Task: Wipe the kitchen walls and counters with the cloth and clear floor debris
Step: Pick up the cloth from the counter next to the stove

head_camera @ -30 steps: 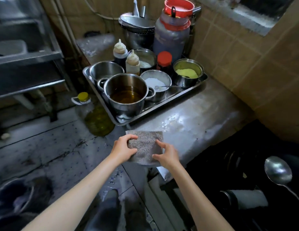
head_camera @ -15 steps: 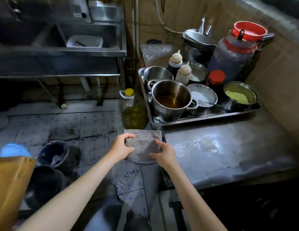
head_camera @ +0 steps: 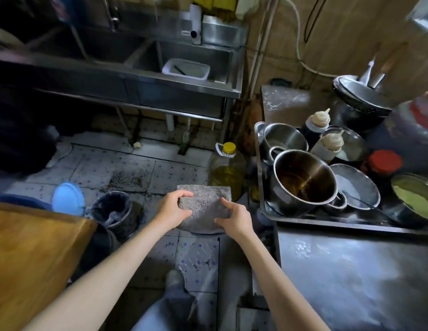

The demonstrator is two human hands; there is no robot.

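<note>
A folded grey cloth (head_camera: 205, 206) is held in the air over the tiled floor (head_camera: 146, 173), left of the steel counter (head_camera: 351, 278). My left hand (head_camera: 173, 209) grips its left edge, thumb on top and fingers curled under. My right hand (head_camera: 234, 217) holds its right side, index finger stretched along the top. A dark patch of debris (head_camera: 127, 179) lies on the floor tiles ahead. The tan tiled wall (head_camera: 346, 32) rises behind the counter.
A steel tray (head_camera: 258, 163) with pots, squeeze bottles and bowls fills the counter's far part. An oil bottle (head_camera: 228, 170) stands on the floor beside it. Black bins (head_camera: 115, 211), a blue lid (head_camera: 68, 199), a wooden board (head_camera: 33, 259) and a steel sink (head_camera: 184, 84) lie left.
The view has swung left, from the counter toward the floor and sink. Both hands have kept hold of the cloth, which now hangs over the floor instead of the counter's corner.
</note>
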